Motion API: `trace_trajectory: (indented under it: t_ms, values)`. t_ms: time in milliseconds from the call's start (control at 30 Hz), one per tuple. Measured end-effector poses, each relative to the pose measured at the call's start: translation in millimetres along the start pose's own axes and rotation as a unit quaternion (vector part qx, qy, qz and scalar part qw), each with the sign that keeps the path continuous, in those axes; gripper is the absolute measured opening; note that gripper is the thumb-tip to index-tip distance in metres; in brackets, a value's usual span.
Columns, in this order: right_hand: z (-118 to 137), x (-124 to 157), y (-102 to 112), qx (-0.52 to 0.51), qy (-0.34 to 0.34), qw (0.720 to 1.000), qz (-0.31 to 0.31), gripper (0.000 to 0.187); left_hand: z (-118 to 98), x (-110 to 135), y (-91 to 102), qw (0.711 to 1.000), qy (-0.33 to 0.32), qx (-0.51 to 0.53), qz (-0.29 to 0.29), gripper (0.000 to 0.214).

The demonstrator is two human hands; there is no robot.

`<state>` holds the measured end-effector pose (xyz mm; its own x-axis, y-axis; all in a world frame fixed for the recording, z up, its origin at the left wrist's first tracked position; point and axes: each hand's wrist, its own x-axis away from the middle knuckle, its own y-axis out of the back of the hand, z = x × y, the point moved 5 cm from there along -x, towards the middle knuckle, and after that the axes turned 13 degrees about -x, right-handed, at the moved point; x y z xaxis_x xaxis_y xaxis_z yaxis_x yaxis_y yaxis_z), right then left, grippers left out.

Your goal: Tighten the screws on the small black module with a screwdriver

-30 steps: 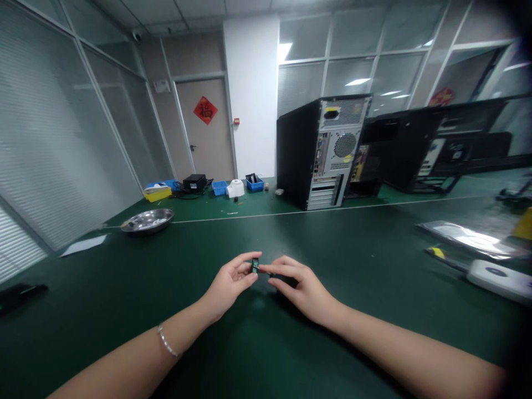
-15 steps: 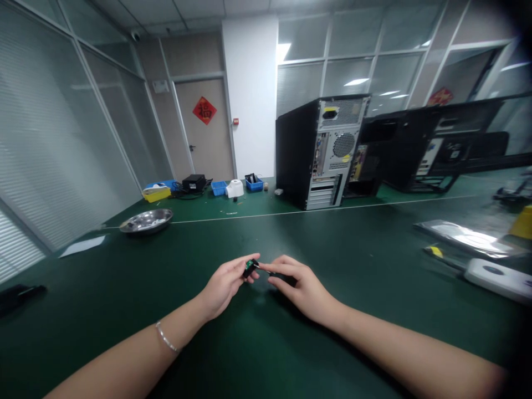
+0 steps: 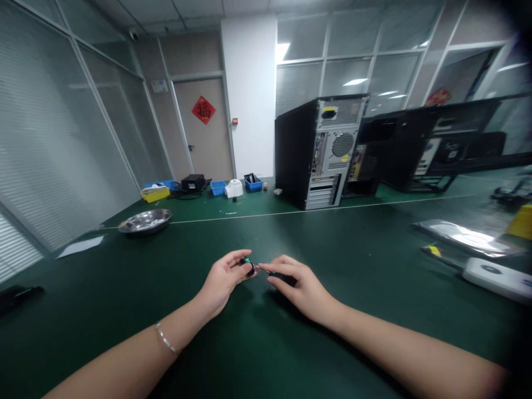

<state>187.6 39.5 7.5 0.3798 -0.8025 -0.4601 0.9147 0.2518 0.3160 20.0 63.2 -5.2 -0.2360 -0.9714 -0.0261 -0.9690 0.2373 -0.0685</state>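
Note:
Both hands meet over the dark green table [image 3: 124, 288], a little in front of me. My left hand [image 3: 224, 280] pinches a small black and green part [image 3: 248, 262] between thumb and fingertips. My right hand [image 3: 296, 287] is closed round a thin dark tool [image 3: 282, 277], with its tip close to the small part. A thin bracelet [image 3: 166, 339] circles my left wrist.
A black computer tower [image 3: 316, 152] stands at the back, with more open cases [image 3: 428, 149] to its right. A metal bowl [image 3: 144, 221] sits back left, near blue and yellow bins [image 3: 160, 191]. A silver bag [image 3: 461, 235] and a white device [image 3: 496, 277] lie at right.
My left hand has turned the small part and drawn it slightly left, away from my right fingertips. The right hand has barely moved.

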Motion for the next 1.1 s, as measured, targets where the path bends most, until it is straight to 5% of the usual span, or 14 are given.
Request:
trace_trajectory:
  t_ms: [300,833,1100]
  values:
    - [4,1,-1,0.017,0.013,1.0,0.006,0.03,-1,-7,12.8,0.99,-0.077,-0.099,-0.069,0.028]
    - [4,0,0,0.002,0.018,1.0,-0.006,0.03,-5,0,0.3,0.988,-0.082,-0.132,0.007,0.021]
    - [1,0,1,0.005,0.01,1.0,-0.011,0.031,-5,0,1.5,0.99,-0.077,-0.119,-0.014,0.023]
